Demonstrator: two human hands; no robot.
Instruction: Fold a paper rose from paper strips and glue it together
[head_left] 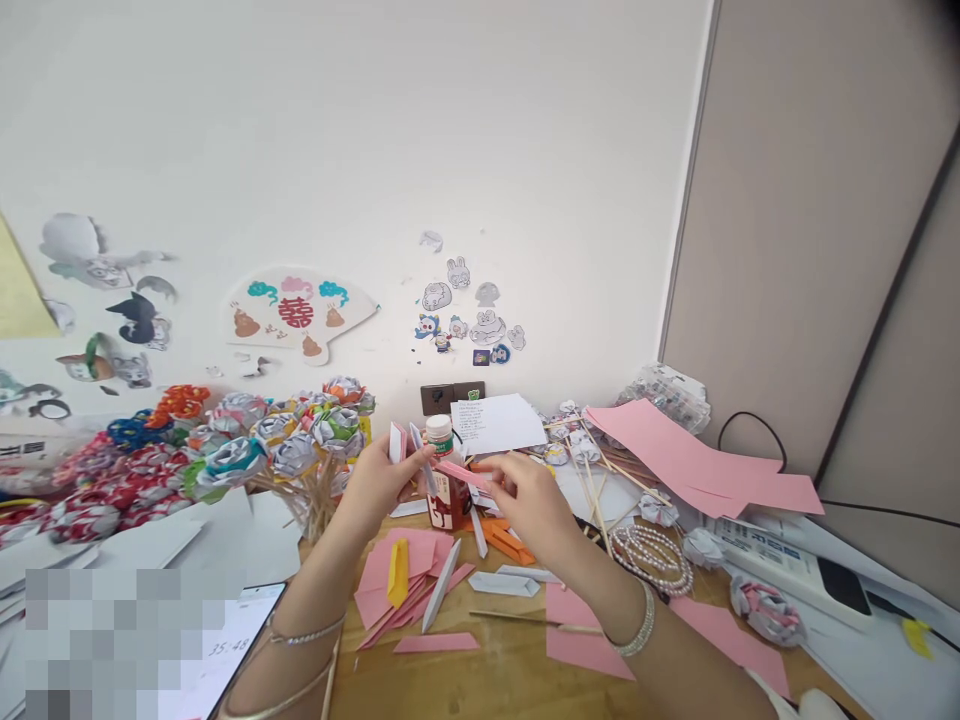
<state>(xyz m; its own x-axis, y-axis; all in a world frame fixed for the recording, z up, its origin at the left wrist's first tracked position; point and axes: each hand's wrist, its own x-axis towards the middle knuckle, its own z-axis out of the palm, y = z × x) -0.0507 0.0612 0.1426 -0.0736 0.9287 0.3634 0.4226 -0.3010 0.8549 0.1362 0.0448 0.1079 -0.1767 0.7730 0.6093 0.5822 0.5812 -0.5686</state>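
My left hand is closed around folded paper pieces, white and pink, that stand up between the thumb and fingers. In my right hand a narrow folded pink paper strip is pinched, its far end pointing toward the left hand. Behind the hands stands a bottle with a white cap, partly hidden, and a dark red box shows just below it. Under the hands lie pink paper pieces, a yellow folded piece and white folded strips.
Paper flowers on sticks crowd the left, near white sheets and a phone. At right lie large pink sheets, a beaded string, a white power strip and thin wooden sticks. A wall with stickers rises behind.
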